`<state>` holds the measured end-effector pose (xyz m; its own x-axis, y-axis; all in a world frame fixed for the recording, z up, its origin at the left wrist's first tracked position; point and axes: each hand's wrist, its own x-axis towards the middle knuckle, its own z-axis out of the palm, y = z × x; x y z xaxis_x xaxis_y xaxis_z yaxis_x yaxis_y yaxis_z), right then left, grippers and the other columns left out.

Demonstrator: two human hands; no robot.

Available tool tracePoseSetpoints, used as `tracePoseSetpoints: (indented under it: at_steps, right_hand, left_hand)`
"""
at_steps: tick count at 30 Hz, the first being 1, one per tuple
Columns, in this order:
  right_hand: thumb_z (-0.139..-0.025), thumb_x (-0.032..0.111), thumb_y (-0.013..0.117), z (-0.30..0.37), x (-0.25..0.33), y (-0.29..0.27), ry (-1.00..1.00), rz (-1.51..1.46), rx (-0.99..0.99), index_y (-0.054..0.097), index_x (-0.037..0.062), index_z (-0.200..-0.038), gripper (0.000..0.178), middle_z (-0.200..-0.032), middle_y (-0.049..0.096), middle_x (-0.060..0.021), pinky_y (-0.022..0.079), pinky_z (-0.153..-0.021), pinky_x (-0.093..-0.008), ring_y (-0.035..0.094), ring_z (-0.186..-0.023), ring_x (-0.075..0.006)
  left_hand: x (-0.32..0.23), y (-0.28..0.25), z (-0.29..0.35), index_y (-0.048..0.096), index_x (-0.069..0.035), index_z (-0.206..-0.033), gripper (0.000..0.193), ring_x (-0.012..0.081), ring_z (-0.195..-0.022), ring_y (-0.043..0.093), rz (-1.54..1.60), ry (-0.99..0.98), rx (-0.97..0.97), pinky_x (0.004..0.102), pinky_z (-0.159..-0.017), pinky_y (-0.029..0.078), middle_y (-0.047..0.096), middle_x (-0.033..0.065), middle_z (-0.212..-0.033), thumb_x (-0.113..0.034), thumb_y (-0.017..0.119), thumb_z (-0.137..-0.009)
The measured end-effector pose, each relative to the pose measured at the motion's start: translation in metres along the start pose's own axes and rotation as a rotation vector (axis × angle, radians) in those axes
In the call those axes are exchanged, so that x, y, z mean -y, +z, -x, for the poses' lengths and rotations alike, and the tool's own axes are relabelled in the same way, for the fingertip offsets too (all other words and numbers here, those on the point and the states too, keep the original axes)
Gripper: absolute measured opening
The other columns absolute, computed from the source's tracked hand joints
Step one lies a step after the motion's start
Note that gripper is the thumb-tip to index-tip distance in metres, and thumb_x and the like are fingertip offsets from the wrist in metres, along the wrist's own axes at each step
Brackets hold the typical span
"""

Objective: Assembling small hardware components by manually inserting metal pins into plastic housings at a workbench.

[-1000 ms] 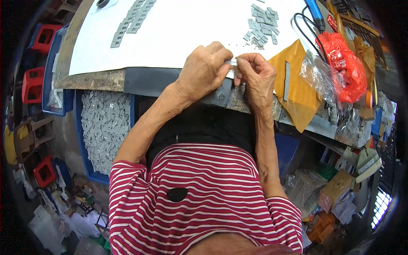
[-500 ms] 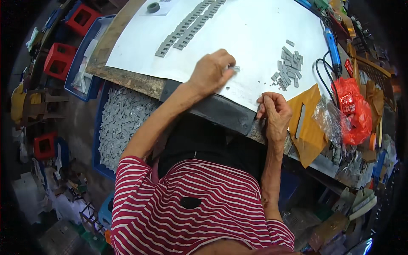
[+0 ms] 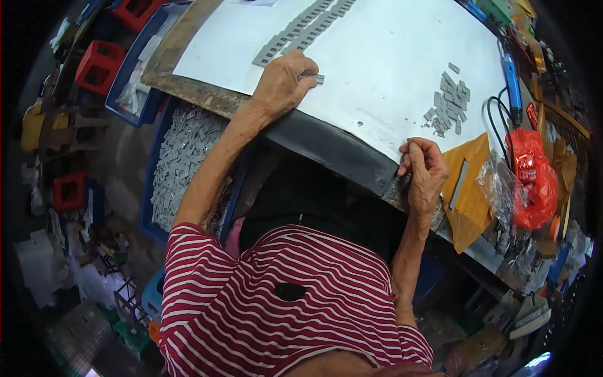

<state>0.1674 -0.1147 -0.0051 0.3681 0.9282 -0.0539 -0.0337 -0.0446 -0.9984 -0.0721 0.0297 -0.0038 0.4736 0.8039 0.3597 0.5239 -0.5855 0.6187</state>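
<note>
Left hand (image 3: 284, 83) pinches a flat grey piece (image 3: 320, 79) over white paper (image 3: 377, 66); at its edge, right hand (image 3: 428, 171), fingertips together, contents unclear, and brown envelope (image 3: 471, 208).

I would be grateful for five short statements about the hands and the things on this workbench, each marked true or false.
1. The left hand holds a small grey piece. True.
2. The right hand touches the left hand. False: the two hands are well apart.
3. A loose pile of grey pieces lies on the white sheet. True.
4. The blue tool lies to the left of the two rows of grey pieces. False: it lies to their right, beyond the loose pile.
5. A thin grey strip lies on the brown envelope. True.
</note>
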Motion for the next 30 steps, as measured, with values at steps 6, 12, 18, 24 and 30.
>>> tracePoseSetpoints:
  at_steps: [6, 12, 18, 24, 30]
  right_hand:
    - [-0.086, 0.006, 0.052, 0.002, -0.002, 0.0, 0.0, 0.027, 0.006, 0.056, -0.0057, -0.089, 0.013, -0.074, 0.057, -0.0079, 0.042, -0.046, -0.0191, 0.047, -0.052, -0.0064]
    - [-0.086, 0.007, 0.052, 0.003, 0.0, 0.001, -0.007, 0.051, 0.014, 0.056, -0.0053, -0.089, 0.013, -0.075, 0.057, -0.0079, 0.041, -0.046, -0.0184, 0.046, -0.053, -0.0059]
    - [-0.086, 0.007, 0.052, 0.002, 0.002, 0.003, 0.0, 0.047, 0.015, 0.056, -0.0051, -0.089, 0.013, -0.075, 0.057, -0.0078, 0.041, -0.046, -0.0186, 0.046, -0.053, -0.006]
    - [-0.086, 0.007, 0.051, 0.001, 0.0, 0.001, 0.003, 0.04, 0.026, 0.056, -0.005, -0.089, 0.013, -0.075, 0.057, -0.0077, 0.042, -0.046, -0.0191, 0.047, -0.053, -0.0064]
    - [-0.086, 0.007, 0.052, 0.001, 0.002, 0.001, 0.011, 0.021, 0.041, 0.056, -0.0053, -0.089, 0.013, -0.075, 0.057, -0.0078, 0.042, -0.046, -0.019, 0.047, -0.054, -0.0062]
  left_hand:
    - [0.015, -0.016, 0.013, 0.061, 0.002, -0.085, 0.015, 0.0204, -0.069, 0.057, -0.009, -0.048, -0.018, 0.0286, -0.064, 0.045, 0.059, 0.0114, -0.077, -0.005, 0.059, -0.073]
    - [0.021, -0.02, 0.015, 0.062, 0.001, -0.087, 0.013, 0.0223, -0.071, 0.058, -0.125, -0.005, -0.02, 0.0295, -0.066, 0.046, 0.059, 0.0113, -0.08, -0.004, 0.059, -0.075]
    - [0.026, -0.019, 0.015, 0.061, 0.0, -0.089, 0.014, 0.0234, -0.073, 0.058, -0.191, 0.005, 0.007, 0.0301, -0.064, 0.046, 0.058, 0.0111, -0.082, -0.007, 0.061, -0.077]
    - [0.022, -0.019, 0.014, 0.059, -0.001, -0.089, 0.013, 0.0248, -0.073, 0.056, -0.295, 0.082, 0.015, 0.0314, -0.065, 0.046, 0.056, 0.0113, -0.082, -0.008, 0.059, -0.079]
    - [0.008, -0.023, 0.013, 0.059, 0.001, -0.088, 0.015, 0.0217, -0.07, 0.054, -0.076, 0.036, 0.074, 0.0301, -0.063, 0.044, 0.055, 0.0106, -0.078, -0.012, 0.056, -0.08]
